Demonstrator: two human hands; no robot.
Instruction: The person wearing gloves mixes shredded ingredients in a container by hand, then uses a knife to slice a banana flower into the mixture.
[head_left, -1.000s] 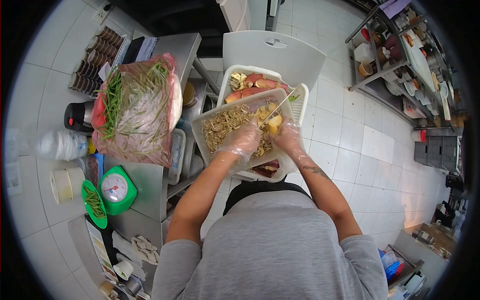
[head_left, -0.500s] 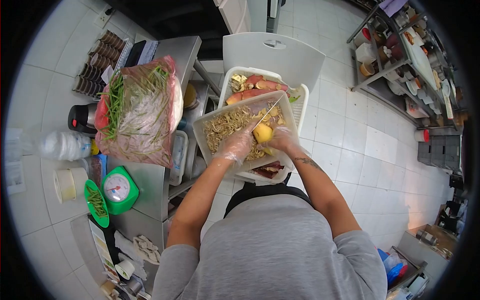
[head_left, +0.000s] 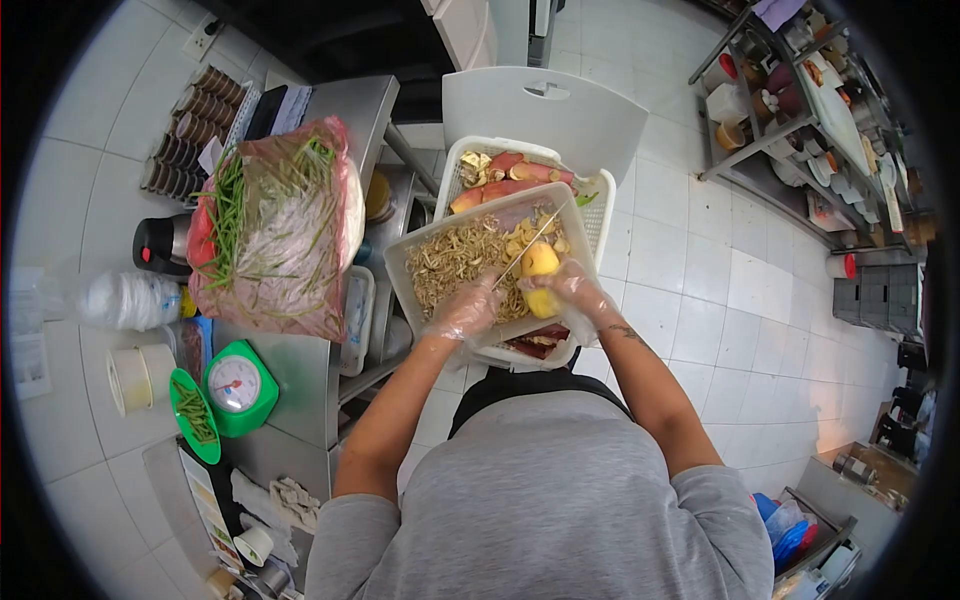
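My left hand [head_left: 467,308], in a clear plastic glove, is closed around the handle end of a knife [head_left: 527,249]. The thin blade slants up to the right over a translucent white tub [head_left: 398,262]. My right hand [head_left: 577,290], gloved too, grips a peeled yellow chunk [head_left: 541,260] close beside the blade. Below that, another yellow piece [head_left: 541,302] shows at the same fingers. Thin brownish strips [head_left: 447,262] fill the left side of the tub, and yellow slices [head_left: 524,234] lie toward its far right corner.
Under the tub, a white basket [head_left: 597,215] with reddish pieces [head_left: 515,178] rests on a light chair [head_left: 546,110]. On the steel counter [head_left: 290,385] at left are a bag of green stalks [head_left: 280,240] and a green scale [head_left: 240,388]. Loaded shelves [head_left: 800,130] stand far right.
The knife and my left hand have shifted slightly down and left, apart from the yellow chunk. My right hand has tilted the chunk up and to the right.
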